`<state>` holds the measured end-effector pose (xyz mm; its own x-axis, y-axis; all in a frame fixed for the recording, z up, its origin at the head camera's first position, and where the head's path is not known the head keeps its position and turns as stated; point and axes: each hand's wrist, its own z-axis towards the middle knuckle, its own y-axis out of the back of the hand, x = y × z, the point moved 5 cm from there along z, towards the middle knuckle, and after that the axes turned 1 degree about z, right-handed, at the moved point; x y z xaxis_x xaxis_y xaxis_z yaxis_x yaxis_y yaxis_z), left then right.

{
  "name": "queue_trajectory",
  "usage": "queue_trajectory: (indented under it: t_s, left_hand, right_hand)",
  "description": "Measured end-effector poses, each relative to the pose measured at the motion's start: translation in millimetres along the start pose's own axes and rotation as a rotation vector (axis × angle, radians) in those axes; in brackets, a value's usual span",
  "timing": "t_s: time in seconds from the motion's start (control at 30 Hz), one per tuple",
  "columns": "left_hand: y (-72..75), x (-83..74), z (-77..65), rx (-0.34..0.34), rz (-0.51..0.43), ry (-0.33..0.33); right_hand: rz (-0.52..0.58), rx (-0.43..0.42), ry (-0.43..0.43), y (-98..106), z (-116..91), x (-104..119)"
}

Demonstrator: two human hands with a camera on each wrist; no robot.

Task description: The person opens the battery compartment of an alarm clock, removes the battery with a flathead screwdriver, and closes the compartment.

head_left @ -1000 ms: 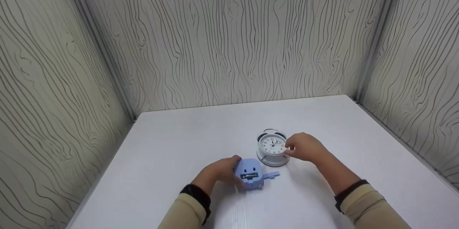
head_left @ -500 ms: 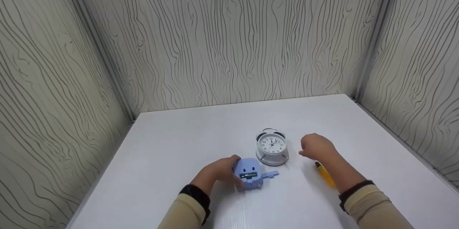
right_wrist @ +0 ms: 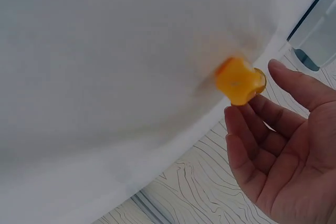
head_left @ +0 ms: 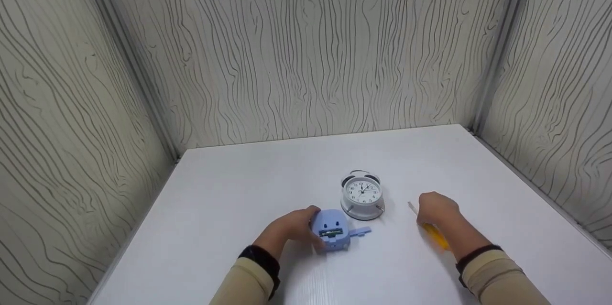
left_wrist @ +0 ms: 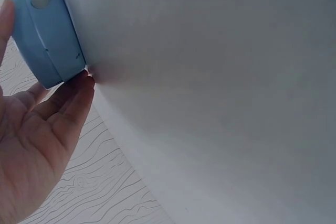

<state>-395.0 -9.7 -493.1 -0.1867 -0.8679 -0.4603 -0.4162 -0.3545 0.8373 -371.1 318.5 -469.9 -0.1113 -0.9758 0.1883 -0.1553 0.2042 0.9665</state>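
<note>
On the table (head_left: 248, 190), near side: one box (head_left: 331, 225), blue, slot (head_left: 331, 233) bared; left hand (head_left: 295, 227) at its nine o'clock, holding it; one strip (head_left: 360, 232) at three o'clock, probably the lid, whether joined unclear; one clock (head_left: 363, 193) at one o'clock, upright; one screwdriver (head_left: 435, 237) farther out at three o'clock, right hand (head_left: 439, 210) over it, whether gripping cannot be told. Progress, by judgement: slot uncovered; lid not yet fitted; slot's contents too small to tell. Changed from one second ago: right hand gone from beside the clock to the screwdriver; box, strip and left hand much as they were.
</note>
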Motion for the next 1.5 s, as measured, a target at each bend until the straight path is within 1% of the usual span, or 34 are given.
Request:
queue_trajectory:
  t_s: [0.1, 0.27, 0.47, 0.57, 0.73, 0.87, 0.97, 1.1, 1.27, 1.33, 1.5]
  left_hand:
    - [0.8, -0.2, -1.2, 0.001, -0.008, 0.004]
    - [1.3, -1.2, -3.4, -0.004, 0.002, -0.007]
    - [0.5, -0.9, -2.4, -0.002, -0.002, -0.016]
    - [1.0, -0.6, -2.7, -0.003, -0.008, -0.013]
    - [1.8, -0.5, -3.5, 0.002, -0.001, -0.016]
    - [1.1, 0.0, -3.9, 0.009, -0.003, -0.008]
    - [0.4, 0.9, -3.7, 0.007, -0.016, 0.005]
    - [-0.6, 1.3, -3.1, 0.006, -0.025, 0.012]
    - [0.2, -0.2, -3.6, -0.005, 0.005, -0.015]
    - [0.7, -1.2, -4.0, -0.007, 0.015, -0.026]
    - [1.1, -2.0, -3.8, 0.004, 0.010, -0.019]
  right_hand:
    - [-0.028, -0.006, 0.018, -3, 1, 2]
    - [-0.078, -0.022, 0.074, -6, 2, 5]
    - [-0.066, -0.041, 0.102, -7, 2, 6]
    - [-0.059, -0.051, 0.105, 0, 2, 8]
    - [-0.069, -0.072, 0.102, 16, 3, 14]
    - [-0.072, -0.072, 0.095, 26, 5, 21]
    - [-0.066, -0.060, 0.090, 31, 7, 26]
    - [-0.042, -0.023, 0.094, 35, 7, 34]
    - [-0.024, -0.009, 0.157, 37, 2, 52]
    - [-0.024, -0.017, 0.205, 38, -1, 61]
    - [-0.042, -0.034, 0.329, 37, -11, 88]
